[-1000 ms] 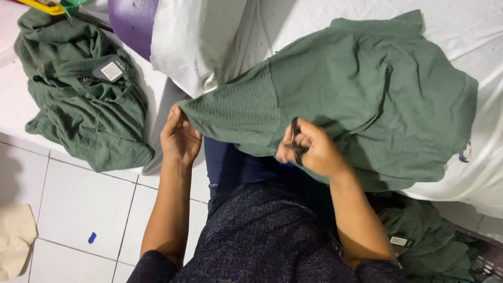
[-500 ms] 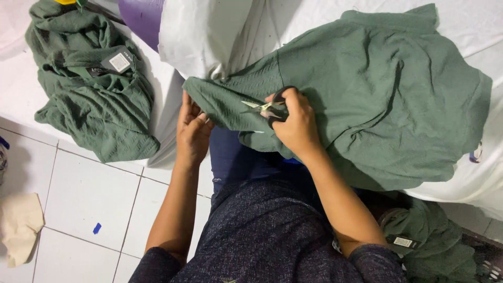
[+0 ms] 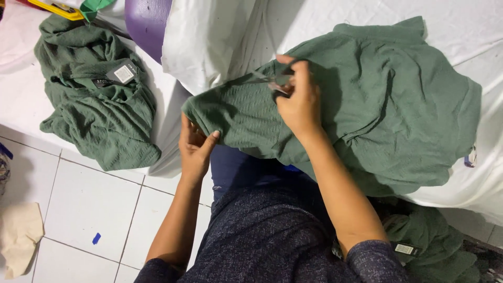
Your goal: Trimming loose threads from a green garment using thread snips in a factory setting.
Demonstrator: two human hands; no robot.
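A person seated at a white-covered tabletop (image 3: 367, 31) has a green textured garment (image 3: 398, 115) spread over it across the centre and right of the frame, its near edge hanging off toward their lap, seemingly so the hem sits close enough to work on. The left hand (image 3: 195, 149), at centre left, pinches the garment's lower left corner with thumb above and fingers tucked under, apparently pulling the cloth taut; the forearm rises straight from the bottom of the frame. The right hand (image 3: 298, 99), just above centre, is closed around a small pair of thread snips (image 3: 272, 84), blades pointing left and lying on the fabric near its upper edge; the wrist bends inward and the forearm slants up from the lower right. A second green garment (image 3: 99, 105) with a grey tag lies crumpled at upper left on another white cloth, well apart from the hands. More green fabric (image 3: 429, 246) with a tag is bunched at lower right beside the person's elbow. White floor tiles (image 3: 89, 204) fill the lower left, with a cream cloth (image 3: 18, 238) at the left edge
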